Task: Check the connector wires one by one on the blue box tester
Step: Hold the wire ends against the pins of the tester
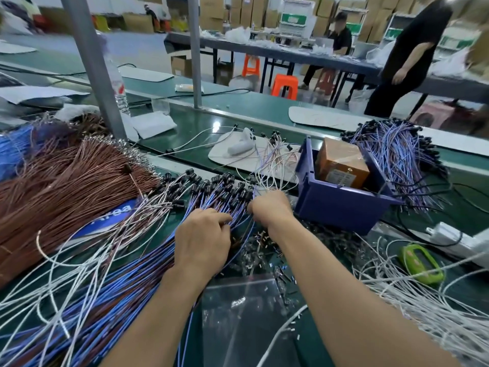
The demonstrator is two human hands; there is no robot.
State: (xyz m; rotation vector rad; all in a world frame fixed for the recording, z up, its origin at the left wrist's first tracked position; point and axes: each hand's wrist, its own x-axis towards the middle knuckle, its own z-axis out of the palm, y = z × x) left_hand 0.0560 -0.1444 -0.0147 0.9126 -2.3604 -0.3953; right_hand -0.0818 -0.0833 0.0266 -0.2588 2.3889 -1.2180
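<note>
At bench centre, head view: left hand (pixel 202 242) lies on the fanned blue wires (pixel 148 266), fingers bent, tips pinching a few strands; right hand (pixel 270 207) sits just beside it at the black-connector ends, fingers curled under and hidden, so whether it clamps a wire cannot be told. Blue wires run from the near left edge up to the hands, connectors stopping just short of the box (pixel 341 207); box stands right of the hands, near the right hand; orange tester (pixel 341 165) sits inside it, tilted. Step judged: singling one wire out of the bundle; no wire at the tester yet. Next move calls for one connector freed without dragging its neighbours, carried right over the box wall, seated on the tester. Also present: brown wires (pixel 66 186) far left; white wires (pixel 423 300) near right; purple wires (pixel 397 154) heaped behind the box; green device (pixel 420 263) right; clear bag (pixel 251 313) between the forearms. Writing: "Area" in white on a blue sheet (pixel 116 213) under the wires; tester label too small to read.
</note>
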